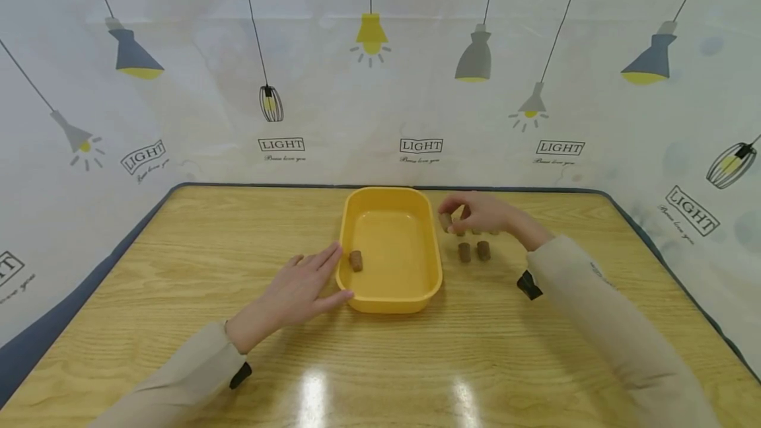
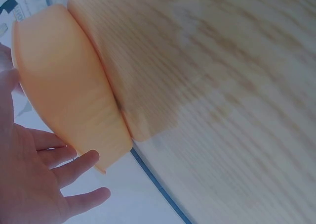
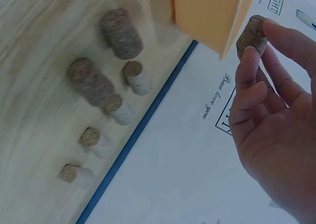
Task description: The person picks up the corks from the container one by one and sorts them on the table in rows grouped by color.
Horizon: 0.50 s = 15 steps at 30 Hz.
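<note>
My right hand pinches a short brown cork-like cylinder between thumb and fingertips. In the right wrist view this cylinder appears up off the table, beside the yellow tray's outer wall. The left hand touches the left rim of the yellow tray with its fingers extended and spread. One brown cylinder lies inside the tray near its left wall. Two more brown cylinders stand on the table just below my right hand, which partly hides others behind it.
The right wrist view shows larger brown cylinders and smaller pale-sided ones on the wooden table. A wall covering printed with lamps rises behind the table's dark back edge.
</note>
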Motion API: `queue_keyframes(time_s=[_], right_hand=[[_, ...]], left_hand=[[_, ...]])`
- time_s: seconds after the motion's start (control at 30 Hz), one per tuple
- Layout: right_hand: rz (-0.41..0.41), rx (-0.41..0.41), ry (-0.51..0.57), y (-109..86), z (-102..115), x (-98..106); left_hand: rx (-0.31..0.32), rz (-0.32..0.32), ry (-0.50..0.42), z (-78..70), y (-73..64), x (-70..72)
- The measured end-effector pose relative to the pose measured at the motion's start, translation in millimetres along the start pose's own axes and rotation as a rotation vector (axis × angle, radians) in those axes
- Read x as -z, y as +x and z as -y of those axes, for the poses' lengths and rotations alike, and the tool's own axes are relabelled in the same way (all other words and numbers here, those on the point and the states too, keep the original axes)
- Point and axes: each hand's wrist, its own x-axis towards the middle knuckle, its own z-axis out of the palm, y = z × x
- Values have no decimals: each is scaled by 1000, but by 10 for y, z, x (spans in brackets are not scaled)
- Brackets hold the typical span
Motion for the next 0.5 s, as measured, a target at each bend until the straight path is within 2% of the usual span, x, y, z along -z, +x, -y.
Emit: queue_keyframes(time_s=[0.23, 0.5], right_hand=[[-51, 97, -11, -157, -226, -24], [-57, 42, 9, -370, -406, -23]], left_hand=[[3, 0, 1, -2, 1, 1], [3, 0, 5, -4, -1, 5]])
